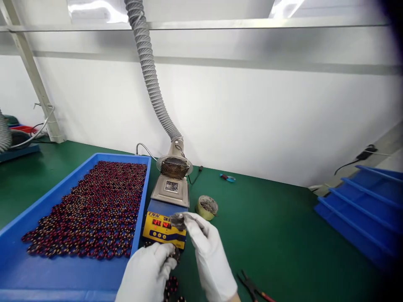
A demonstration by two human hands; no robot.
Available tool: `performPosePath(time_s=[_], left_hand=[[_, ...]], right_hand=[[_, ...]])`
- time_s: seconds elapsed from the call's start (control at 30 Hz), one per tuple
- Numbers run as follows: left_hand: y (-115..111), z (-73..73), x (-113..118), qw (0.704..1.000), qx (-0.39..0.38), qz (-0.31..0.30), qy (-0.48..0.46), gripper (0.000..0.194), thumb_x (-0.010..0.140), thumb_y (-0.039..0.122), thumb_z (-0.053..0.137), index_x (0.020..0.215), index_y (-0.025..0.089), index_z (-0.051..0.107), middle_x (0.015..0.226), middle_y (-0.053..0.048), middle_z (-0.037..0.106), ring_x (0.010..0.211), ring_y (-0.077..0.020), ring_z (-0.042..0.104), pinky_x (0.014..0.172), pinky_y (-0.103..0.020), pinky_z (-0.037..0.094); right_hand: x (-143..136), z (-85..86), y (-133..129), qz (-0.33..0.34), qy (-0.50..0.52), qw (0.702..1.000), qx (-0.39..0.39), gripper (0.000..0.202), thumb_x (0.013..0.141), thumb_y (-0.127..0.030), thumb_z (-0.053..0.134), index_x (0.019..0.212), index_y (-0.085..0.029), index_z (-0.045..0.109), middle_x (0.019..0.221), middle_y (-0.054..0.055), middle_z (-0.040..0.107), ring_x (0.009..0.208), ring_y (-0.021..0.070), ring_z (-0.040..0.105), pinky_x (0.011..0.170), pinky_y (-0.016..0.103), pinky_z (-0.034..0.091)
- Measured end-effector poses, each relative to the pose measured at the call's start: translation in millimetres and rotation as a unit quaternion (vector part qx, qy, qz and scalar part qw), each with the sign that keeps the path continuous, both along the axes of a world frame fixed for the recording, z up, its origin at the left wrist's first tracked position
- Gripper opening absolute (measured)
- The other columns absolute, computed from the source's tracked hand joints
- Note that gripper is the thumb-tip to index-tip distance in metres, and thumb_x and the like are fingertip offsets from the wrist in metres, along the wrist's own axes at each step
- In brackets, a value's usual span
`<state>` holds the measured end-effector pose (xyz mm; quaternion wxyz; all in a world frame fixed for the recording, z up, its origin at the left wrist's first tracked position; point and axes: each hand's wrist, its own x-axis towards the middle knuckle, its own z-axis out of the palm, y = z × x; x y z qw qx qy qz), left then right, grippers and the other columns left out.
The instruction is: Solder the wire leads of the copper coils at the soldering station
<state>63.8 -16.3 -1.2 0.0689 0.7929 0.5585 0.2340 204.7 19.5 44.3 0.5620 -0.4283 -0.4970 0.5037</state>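
Two gloved hands, L (147,272) & R (209,256), on coils (174,253).

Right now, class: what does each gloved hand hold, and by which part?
The right hand pinches a small dark piece by its edge at the fingertips. The left hand closes around a small dark coil; the exact grip is hidden.

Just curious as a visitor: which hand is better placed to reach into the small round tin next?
Probably the right hand: it is raised beside the round tin, while the left hand sits lower, its fingers on a dark coil.
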Motion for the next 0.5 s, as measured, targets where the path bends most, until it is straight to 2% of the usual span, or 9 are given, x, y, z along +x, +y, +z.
performPosePath(time_s=[0.07,0.17,0.3,0.4,0.5], left_hand=[[4,-9.9,2,0.997,-0.079,0.005,-0.027,0.029,0.08,0.009,0.045,0.098,0.025,0.062,0.092,-0.001,0.07,0.082,-0.0194,0.065,0.073,-0.029,0.05],[3,-21.7,-1,0.986,-0.146,-0.004,-0.076,0.028,0.081,0.013,0.045,0.1,0.026,0.062,0.097,-0.002,0.068,0.09,-0.0197,0.063,0.08,-0.029,0.047],[3,-23.1,-9,0.968,-0.185,0.021,-0.17,0.024,0.082,0.019,0.045,0.099,0.025,0.062,0.101,-0.003,0.067,0.093,-0.0193,0.061,0.085,-0.029,0.044],[5,-18.2,-14,0.932,-0.217,0.022,-0.29,0.019,0.081,0.024,0.048,0.096,0.022,0.061,0.099,-0.004,0.066,0.091,-0.019,0.06,0.084,-0.029,0.044],[6,-12.5,-18,0.877,-0.247,0.009,-0.412,0.018,0.079,0.025,0.051,0.093,0.017,0.06,0.092,-0.005,0.066,0.084,-0.0185,0.059,0.079,-0.028,0.045]], right_hand=[[-1,-8.2,9,0.016,-0.004,0.999,-0.029,0.03,0.076,-0.041,0.061,0.088,-0.015,0.069,0.081,0.006,0.07,0.078,0.0205,0.062,0.076,0.031,0.048],[2,-17.5,17,0.037,-0.042,0.997,-0.049,0.033,0.076,-0.043,0.058,0.087,-0.013,0.068,0.079,0.007,0.069,0.079,0.022,0.062,0.079,0.034,0.047],[7,-24.0,15,0.1,-0.158,0.981,-0.043,0.028,0.08,-0.037,0.053,0.094,-0.017,0.067,0.095,0.008,0.068,0.093,0.0243,0.06,0.088,0.038,0.043],[11,-24.6,11,0.201,-0.241,0.949,-0.033,0.03,0.081,-0.03,0.052,0.106,-0.018,0.063,0.109,0.009,0.065,0.102,0.025,0.058,0.094,0.04,0.04],[12,-25.4,11,0.304,-0.233,0.924,-0.011,0.038,0.082,-0.033,0.053,0.116,-0.016,0.057,0.118,0.011,0.06,0.109,0.0243,0.054,0.096,0.039,0.038]])
